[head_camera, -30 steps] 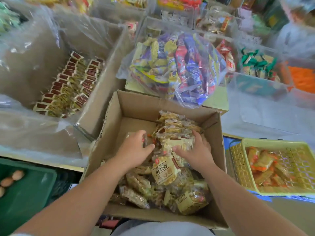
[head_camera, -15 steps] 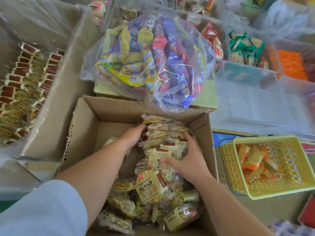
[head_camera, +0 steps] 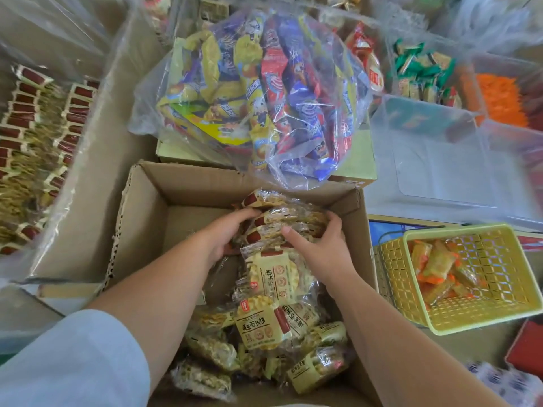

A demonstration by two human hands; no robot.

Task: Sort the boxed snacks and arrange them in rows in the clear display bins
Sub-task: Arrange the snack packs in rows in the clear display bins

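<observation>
A large plastic-lined carton at far left holds rows of red-ended packets. The open cardboard box in the near centre holds loose yellow cracker packets lying flat and pointing every way. At its far side a stack of packets stands on edge, long axes running left to right. The left hand and right hand press the stack's ends, fingers curled around it. At right, a yellow basket holds orange-wrapped snacks.
</observation>
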